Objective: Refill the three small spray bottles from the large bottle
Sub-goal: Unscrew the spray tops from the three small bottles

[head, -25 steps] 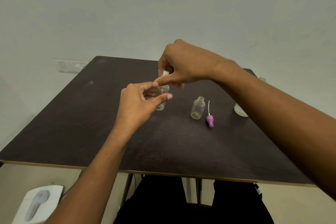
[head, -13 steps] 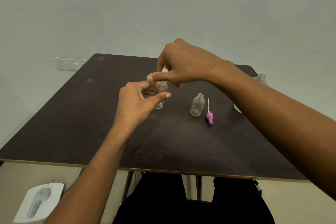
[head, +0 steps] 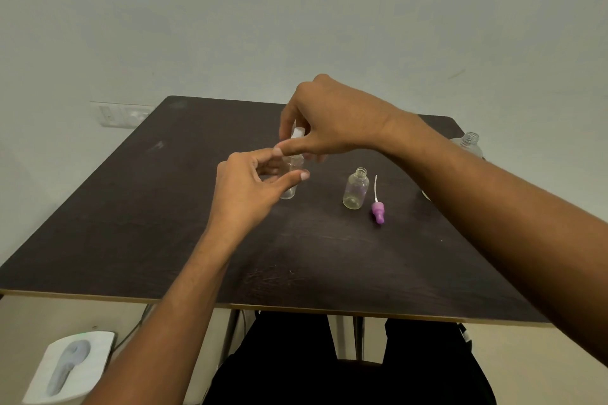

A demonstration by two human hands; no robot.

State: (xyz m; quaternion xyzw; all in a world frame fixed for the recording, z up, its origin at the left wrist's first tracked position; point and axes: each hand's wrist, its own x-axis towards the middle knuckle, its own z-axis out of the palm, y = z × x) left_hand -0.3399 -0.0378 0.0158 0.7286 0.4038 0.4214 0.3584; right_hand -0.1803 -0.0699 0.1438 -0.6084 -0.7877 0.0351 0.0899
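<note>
A: Eyes on the bottle [head: 289,179]. It is upright, long axis vertical, neck pointing straight up, left of the table's [head: 131,223] middle.

B: And the left hand [head: 250,187] has it, thumb and forefinger curled round the clear body. Base on the wood or just off it? I can't tell.

A: On top, the white cap [head: 298,133] sits at the neck, pinched in the right hand [head: 329,122], which comes in from above with its fingers bent round the cap and the forefinger stretched out leftward.

B: To the right, well apart, the second bottle [head: 355,189] stands open, mouth up. Just beside it the purple spray head [head: 378,211] lies flat, its thin tube pointing at the far edge.

A: The big bottle [head: 468,143] peeks out behind the right forearm at the far right corner.

B: Against half a second ago? Hardly anything. The bottle is in the same spot with the same two grips, and the second bottle and spray head haven't budged.
</note>
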